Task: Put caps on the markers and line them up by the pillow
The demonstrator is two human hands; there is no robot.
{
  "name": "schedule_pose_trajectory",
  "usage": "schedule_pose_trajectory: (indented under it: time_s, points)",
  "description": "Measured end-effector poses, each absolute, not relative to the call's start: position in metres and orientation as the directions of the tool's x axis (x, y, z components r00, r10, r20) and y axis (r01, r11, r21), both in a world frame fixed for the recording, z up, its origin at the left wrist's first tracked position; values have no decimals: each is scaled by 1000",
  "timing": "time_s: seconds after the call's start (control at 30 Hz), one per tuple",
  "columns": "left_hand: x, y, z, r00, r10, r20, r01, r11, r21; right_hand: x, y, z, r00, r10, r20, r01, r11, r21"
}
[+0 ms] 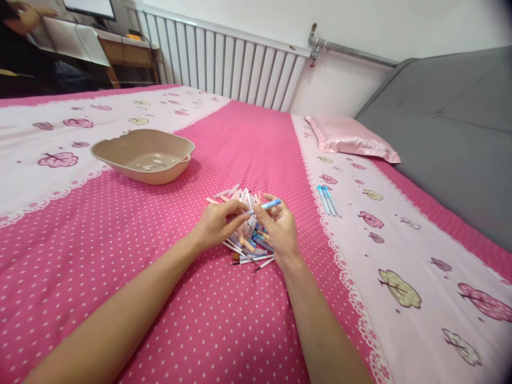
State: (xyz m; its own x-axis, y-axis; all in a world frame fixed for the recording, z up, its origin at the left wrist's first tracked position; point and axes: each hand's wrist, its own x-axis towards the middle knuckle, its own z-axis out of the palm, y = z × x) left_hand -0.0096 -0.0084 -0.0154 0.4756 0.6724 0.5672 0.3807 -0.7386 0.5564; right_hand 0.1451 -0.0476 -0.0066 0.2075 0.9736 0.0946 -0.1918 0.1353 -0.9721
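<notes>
Both hands meet over a pile of pens point(251, 248) on a pink dotted bedspread point(240, 320), holding one blue pen point(271, 204) between them. The left hand point(222, 221) pinches the pen's paler left end between thumb and fingers; the right hand point(282, 229) grips it nearer its bluer end, thumb pressed along the barrel, and that end points up and to the right. The pen is just above the heap, a jumble of white, pink, peach and blue pieces, some with dark tips sticking out toward the wearer.

Right of the heap, well apart from it, three light-blue pens point(328, 201) lie side by side on the white printed strip. To the left sits a beige basin point(160, 175) with a few small pale bits point(157, 162) on its bottom — too small to make out. Beyond are a pink pillow point(352, 137), a white radiator point(224, 56) and, at upper left, another person's arm point(32, 18) beside a desk point(128, 52).
</notes>
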Motion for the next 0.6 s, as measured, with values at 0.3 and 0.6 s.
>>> schedule_pose_trajectory:
  time_s: [0.3, 0.6]
  points:
    - [-10, -10, -10, 484, 721, 497, 413, -688, 596, 145, -48, -5, 87, 991, 105, -282, 126, -951]
    - [-9, -9, -15, 476, 671, 569, 343, -737, 582, 146, -45, -10, 158, 983, 91, -217, 124, -968]
